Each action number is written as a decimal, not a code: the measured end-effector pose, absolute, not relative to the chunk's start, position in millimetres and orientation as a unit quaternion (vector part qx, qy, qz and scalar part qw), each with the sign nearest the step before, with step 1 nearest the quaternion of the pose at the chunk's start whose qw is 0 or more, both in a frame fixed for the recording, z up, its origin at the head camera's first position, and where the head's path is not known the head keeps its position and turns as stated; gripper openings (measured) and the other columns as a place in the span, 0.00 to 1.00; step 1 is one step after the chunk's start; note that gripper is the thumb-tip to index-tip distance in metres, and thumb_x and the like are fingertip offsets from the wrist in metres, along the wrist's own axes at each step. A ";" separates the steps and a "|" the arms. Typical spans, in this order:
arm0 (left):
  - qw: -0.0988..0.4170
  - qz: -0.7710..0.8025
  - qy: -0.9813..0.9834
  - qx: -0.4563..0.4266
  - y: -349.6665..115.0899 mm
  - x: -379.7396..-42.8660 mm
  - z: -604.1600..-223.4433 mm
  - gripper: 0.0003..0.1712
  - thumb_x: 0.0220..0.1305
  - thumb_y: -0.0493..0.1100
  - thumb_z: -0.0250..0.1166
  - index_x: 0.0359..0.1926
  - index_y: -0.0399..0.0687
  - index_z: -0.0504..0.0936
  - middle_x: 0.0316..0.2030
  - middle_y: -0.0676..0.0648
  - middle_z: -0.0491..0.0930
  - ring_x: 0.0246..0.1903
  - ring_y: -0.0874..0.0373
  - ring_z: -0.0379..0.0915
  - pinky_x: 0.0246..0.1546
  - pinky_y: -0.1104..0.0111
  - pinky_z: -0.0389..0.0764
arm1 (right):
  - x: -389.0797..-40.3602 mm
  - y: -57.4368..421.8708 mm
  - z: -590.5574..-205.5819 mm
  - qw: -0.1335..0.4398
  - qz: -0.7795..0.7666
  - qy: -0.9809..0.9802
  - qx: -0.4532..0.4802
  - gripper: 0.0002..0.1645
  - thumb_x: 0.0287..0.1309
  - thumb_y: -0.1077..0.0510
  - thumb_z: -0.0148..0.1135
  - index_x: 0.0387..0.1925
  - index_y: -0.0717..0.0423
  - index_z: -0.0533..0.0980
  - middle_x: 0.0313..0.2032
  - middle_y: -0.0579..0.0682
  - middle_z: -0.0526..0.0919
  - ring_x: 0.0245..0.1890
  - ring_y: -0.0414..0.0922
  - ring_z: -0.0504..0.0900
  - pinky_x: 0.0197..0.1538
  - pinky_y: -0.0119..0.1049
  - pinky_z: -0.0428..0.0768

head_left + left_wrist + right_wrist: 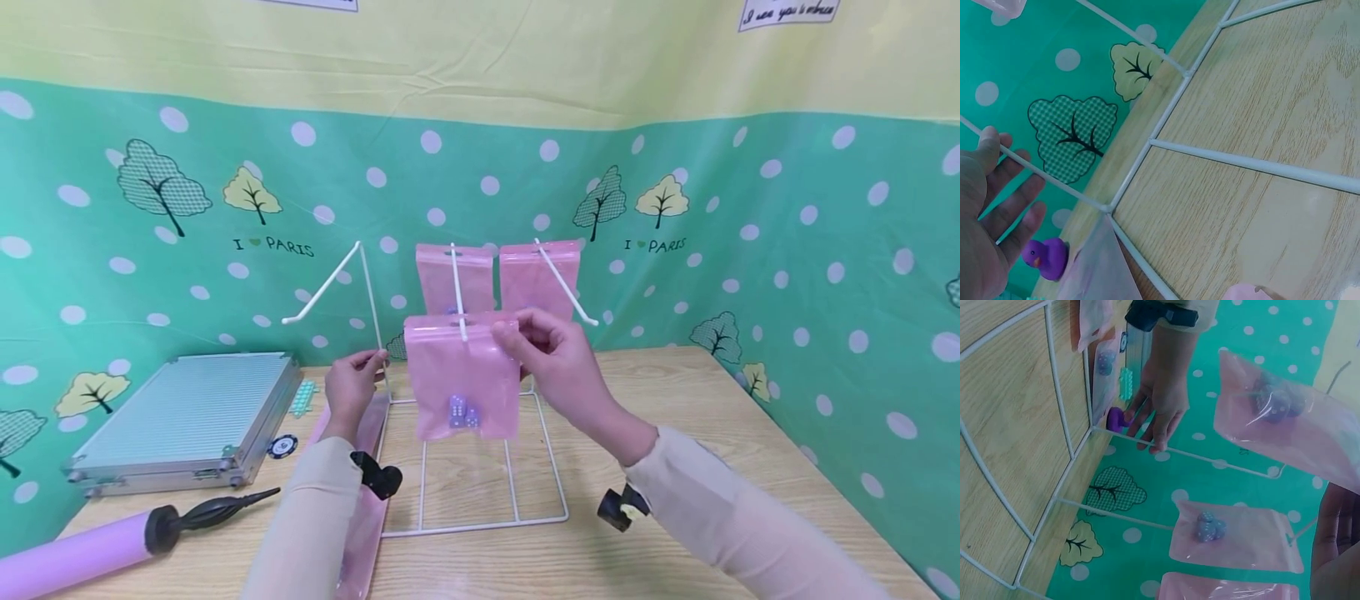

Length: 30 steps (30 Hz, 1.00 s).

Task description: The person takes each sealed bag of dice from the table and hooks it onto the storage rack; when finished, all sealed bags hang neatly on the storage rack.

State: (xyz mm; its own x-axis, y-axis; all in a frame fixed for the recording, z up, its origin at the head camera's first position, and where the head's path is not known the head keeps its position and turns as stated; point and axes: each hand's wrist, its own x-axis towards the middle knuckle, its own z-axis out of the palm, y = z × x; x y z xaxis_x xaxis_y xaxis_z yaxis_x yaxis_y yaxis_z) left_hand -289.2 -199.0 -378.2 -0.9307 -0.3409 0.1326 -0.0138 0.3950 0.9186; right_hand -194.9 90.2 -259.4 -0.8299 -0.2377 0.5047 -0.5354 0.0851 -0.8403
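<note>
My right hand (558, 358) pinches the top right corner of a pink zip bag (461, 367) with dice (461, 412) in its lower part. The upturned tip of the rack's middle hook (463, 332) shows in front of the bag's top strip. With thumb and fingers my left hand (352, 392) holds the left upright of the white wire rack (372, 304); in the left wrist view the thumb lies across that wire (1047, 176). Behind, two more pink bags (453, 275) (540, 271) hang from the middle and right hooks. The left hook (322, 290) is bare.
Pink bags (367, 508) lie along the rack's left side, partly under my left arm. Farther left are a silver case (187, 408), a poker chip (282, 447), a teal piece (303, 398) and a purple hand pump (97, 546). A purple duck (1050, 257) sits near the rack.
</note>
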 end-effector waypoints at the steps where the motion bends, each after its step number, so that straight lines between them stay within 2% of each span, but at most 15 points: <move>1: 0.152 -0.540 -0.821 0.108 -198.7 -289.0 -378.0 0.21 0.77 0.49 0.59 0.58 0.39 0.83 0.52 0.36 0.84 0.50 0.43 0.84 0.52 0.55 0.83 | -196.1 90.3 -260.2 0.122 0.620 -0.727 0.269 0.10 0.71 0.59 0.62 0.38 0.65 0.79 0.24 0.52 0.79 0.22 0.43 0.77 0.29 0.34 0.82; 9: 0.158 -0.537 -0.822 0.109 -196.6 -288.7 -378.4 0.20 0.76 0.48 0.61 0.57 0.38 0.84 0.50 0.36 0.85 0.49 0.43 0.85 0.50 0.55 0.84 | -202.8 93.9 -264.1 0.111 0.620 -0.716 0.303 0.11 0.75 0.64 0.53 0.47 0.70 0.78 0.31 0.55 0.83 0.27 0.43 0.80 0.34 0.33 0.84; 18: 0.160 -0.538 -0.820 0.109 -197.5 -288.5 -377.4 0.21 0.76 0.49 0.60 0.57 0.38 0.84 0.50 0.37 0.86 0.48 0.44 0.85 0.50 0.56 0.84 | -209.7 90.2 -265.0 0.119 0.635 -0.711 0.279 0.10 0.73 0.63 0.58 0.43 0.69 0.79 0.30 0.53 0.83 0.27 0.43 0.81 0.34 0.35 0.85; 30: 0.155 -0.538 -0.822 0.109 -198.5 -288.5 -378.6 0.22 0.77 0.51 0.59 0.58 0.40 0.84 0.52 0.37 0.85 0.49 0.44 0.85 0.51 0.55 0.84 | -223.8 85.0 -262.9 0.136 0.641 -0.713 0.250 0.13 0.73 0.58 0.61 0.48 0.65 0.81 0.27 0.51 0.79 0.26 0.43 0.80 0.32 0.36 0.85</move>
State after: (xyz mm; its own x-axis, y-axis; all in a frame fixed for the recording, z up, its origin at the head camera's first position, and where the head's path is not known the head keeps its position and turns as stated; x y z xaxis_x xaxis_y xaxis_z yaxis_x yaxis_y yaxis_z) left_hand -288.5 -198.5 -378.6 -0.9284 -0.3453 0.1372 -0.0124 0.3980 0.9173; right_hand -223.8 85.0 -262.9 -0.8375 -0.1824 0.5151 -0.5315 0.0538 -0.8453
